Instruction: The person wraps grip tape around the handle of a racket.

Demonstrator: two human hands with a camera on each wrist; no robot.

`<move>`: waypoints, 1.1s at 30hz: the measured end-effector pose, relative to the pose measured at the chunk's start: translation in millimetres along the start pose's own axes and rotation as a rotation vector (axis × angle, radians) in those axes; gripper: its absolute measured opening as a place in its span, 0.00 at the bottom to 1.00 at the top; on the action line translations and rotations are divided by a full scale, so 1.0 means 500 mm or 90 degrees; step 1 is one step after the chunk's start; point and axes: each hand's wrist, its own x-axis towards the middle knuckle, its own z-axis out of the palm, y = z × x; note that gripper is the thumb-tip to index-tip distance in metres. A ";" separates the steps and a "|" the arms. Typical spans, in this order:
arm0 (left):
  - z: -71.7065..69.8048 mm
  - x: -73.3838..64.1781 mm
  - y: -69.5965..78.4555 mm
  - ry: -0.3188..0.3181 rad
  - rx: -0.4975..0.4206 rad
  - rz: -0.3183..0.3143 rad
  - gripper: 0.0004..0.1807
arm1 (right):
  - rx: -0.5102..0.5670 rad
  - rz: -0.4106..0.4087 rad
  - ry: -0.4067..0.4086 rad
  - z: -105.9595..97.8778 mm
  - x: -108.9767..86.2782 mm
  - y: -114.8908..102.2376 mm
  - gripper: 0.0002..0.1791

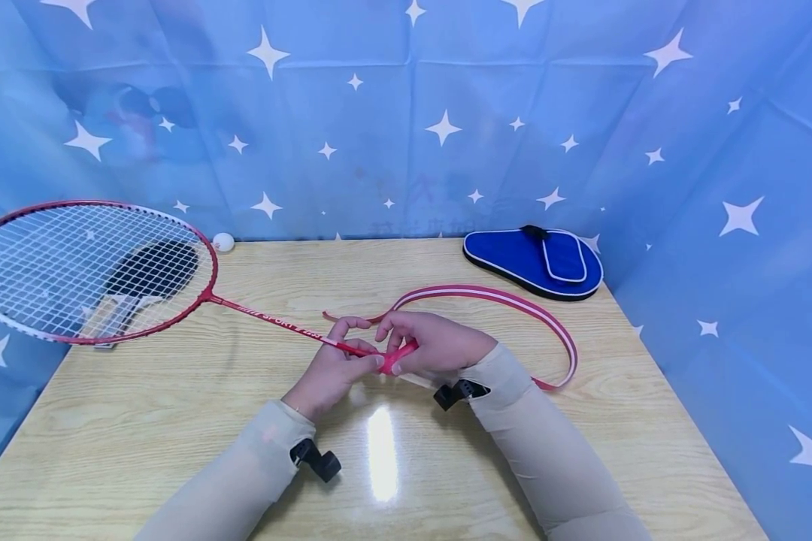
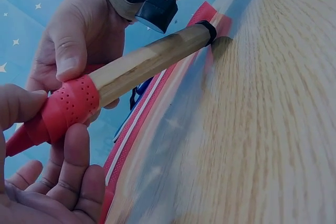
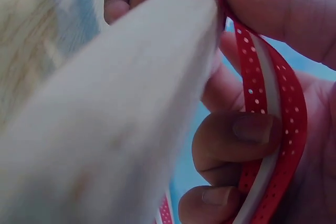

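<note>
A red badminton racket [image 1: 271, 319] is held over the table, its strung head out to the left. My left hand [image 1: 328, 376] pinches it where the shaft meets the handle. Red perforated grip tape [image 2: 73, 100] wraps the handle's upper part in overlapping turns; below it the wooden handle [image 2: 152, 61] is bare, with a black band near its end. My right hand [image 1: 440, 342] presses the wrap with its thumb. In the right wrist view, its curled fingers grip the tape's loose length [image 3: 289, 108], red with a pale centre stripe. That length loops over the table behind the hand.
Through the racket strings shows a table tennis paddle [image 1: 156, 270] with a black face. A white ball [image 1: 223, 242] sits at the table's back edge. A blue paddle case [image 1: 514, 263] lies back right. A blue star-patterned curtain [image 1: 379, 113] hangs behind the wooden table [image 1: 176, 421].
</note>
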 end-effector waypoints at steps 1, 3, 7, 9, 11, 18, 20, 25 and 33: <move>0.000 0.000 0.000 0.000 -0.002 -0.001 0.33 | -0.003 0.001 0.003 -0.001 -0.001 0.000 0.23; -0.001 0.001 -0.001 -0.002 -0.002 -0.004 0.34 | -0.006 0.006 0.010 -0.002 -0.003 -0.001 0.22; -0.003 0.000 -0.001 -0.007 0.002 -0.001 0.34 | -0.005 0.016 0.019 -0.003 -0.005 -0.006 0.21; -0.004 0.000 -0.002 -0.010 0.001 0.002 0.34 | -0.005 0.013 0.021 -0.003 -0.006 -0.007 0.20; -0.005 0.000 -0.003 -0.013 -0.001 0.005 0.34 | -0.006 0.002 0.023 -0.003 -0.005 -0.006 0.20; -0.003 0.002 -0.002 -0.020 -0.020 0.010 0.34 | 0.000 -0.018 0.012 -0.004 0.000 0.003 0.21; -0.002 0.002 -0.002 -0.023 -0.026 0.014 0.35 | 0.007 -0.010 0.000 -0.005 0.000 0.006 0.22; -0.003 0.001 -0.002 -0.029 -0.029 0.022 0.35 | 0.039 0.022 -0.034 -0.006 -0.002 0.008 0.25; -0.003 0.000 0.004 -0.023 -0.003 0.021 0.35 | 0.110 0.018 -0.030 -0.002 0.002 0.008 0.24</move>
